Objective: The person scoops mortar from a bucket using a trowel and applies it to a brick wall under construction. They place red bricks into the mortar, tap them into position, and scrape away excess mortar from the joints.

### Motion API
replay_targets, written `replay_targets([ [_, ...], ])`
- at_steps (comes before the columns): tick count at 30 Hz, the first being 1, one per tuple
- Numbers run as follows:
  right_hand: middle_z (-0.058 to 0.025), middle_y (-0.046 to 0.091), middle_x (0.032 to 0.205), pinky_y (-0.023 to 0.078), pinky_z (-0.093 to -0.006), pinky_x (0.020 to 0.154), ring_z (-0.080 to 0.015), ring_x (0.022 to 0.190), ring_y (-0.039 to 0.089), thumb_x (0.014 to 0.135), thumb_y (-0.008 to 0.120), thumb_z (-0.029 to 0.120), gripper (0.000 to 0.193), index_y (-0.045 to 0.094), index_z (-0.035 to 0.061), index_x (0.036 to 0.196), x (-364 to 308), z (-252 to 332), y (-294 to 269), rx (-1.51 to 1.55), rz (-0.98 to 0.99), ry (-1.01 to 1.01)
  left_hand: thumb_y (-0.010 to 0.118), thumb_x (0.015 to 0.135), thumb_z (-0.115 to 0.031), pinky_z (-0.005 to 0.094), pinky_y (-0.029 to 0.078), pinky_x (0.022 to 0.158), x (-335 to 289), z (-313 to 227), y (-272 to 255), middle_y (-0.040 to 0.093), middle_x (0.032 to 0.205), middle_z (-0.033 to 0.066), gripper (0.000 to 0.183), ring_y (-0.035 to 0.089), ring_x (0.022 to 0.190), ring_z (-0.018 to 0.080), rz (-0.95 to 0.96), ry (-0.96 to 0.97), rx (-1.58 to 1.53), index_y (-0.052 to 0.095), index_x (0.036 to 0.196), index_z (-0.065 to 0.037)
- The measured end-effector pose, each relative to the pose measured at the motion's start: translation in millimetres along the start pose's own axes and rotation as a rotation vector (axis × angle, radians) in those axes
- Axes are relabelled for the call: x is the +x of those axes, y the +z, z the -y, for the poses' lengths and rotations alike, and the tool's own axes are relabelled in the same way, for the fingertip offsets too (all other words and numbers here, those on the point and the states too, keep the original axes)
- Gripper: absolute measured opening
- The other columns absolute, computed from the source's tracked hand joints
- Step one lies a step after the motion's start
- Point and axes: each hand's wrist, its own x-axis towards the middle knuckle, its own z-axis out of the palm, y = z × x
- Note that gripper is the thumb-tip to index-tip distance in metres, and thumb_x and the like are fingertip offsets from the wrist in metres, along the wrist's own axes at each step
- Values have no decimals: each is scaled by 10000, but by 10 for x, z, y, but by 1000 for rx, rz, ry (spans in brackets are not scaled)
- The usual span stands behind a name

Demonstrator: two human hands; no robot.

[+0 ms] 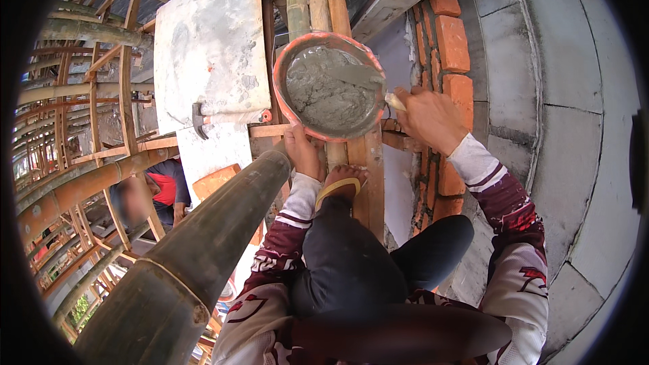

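Observation:
A round orange-red bucket (pixel 279 84) of wet grey mortar (pixel 321 91) stands on bamboo poles and planks in front of me. My right hand (pixel 433 120) is closed round the pale handle of a trowel (pixel 395 101) at the bucket's right side. The trowel's grey-coated blade rests in the mortar, so its outline is hard to make out. At the near left of the rim, my left hand (pixel 304 153) grips the bucket, its fingertips partly hidden. A hammer (pixel 200 120) lies on the pale board (pixel 209 47) to the left.
A thick bamboo pole (pixel 209 250) slants past my left arm. Orange bricks (pixel 454 44) line the grey block wall (pixel 510 61) on my right. My sandalled foot (pixel 345 179) stands on the planks. Below left, another person (pixel 165 186) is among wooden and bamboo scaffolding (pixel 125 94).

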Motion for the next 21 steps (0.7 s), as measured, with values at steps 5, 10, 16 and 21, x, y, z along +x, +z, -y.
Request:
replay_targets([
  [5, -243, 725, 941, 569, -498, 771, -408, 894, 724, 870, 669, 205, 254, 719, -14, 989, 282, 349, 375, 162, 334, -64, 485, 1081, -420, 346, 521, 783, -129, 4, -6, 636, 1124, 18, 293, 625, 992, 152, 25, -8, -18, 536, 1151, -141],
  [10, -254, 726, 937, 557, -445, 785, -413, 883, 712, 881, 682, 234, 271, 738, -9, 988, 353, 300, 527, 572, 390, 14, 476, 1095, -420, 287, 508, 795, -73, -35, -39, 647, 1119, -13, 309, 635, 957, 123, 10, -76, -79, 570, 1198, -144],
  [16, -185, 730, 867, 530, -392, 739, -293, 761, 697, 883, 726, 272, 281, 756, 29, 1020, 207, 170, 509, 891, 426, 121, 496, 1091, -392, 262, 492, 770, -112, -19, -130, 658, 1081, -11, 308, 625, 917, 104, 131, 5, -78, 594, 1191, -119],
  [21, -138, 714, 787, 527, -373, 686, -206, 703, 677, 896, 728, 273, 292, 754, 23, 1045, 118, 157, 509, 955, 360, 146, 597, 1062, -287, 244, 500, 831, -511, -147, -775, 703, 1112, 50, 293, 645, 983, 97, 482, -141, 461, 620, 1239, -56],
])
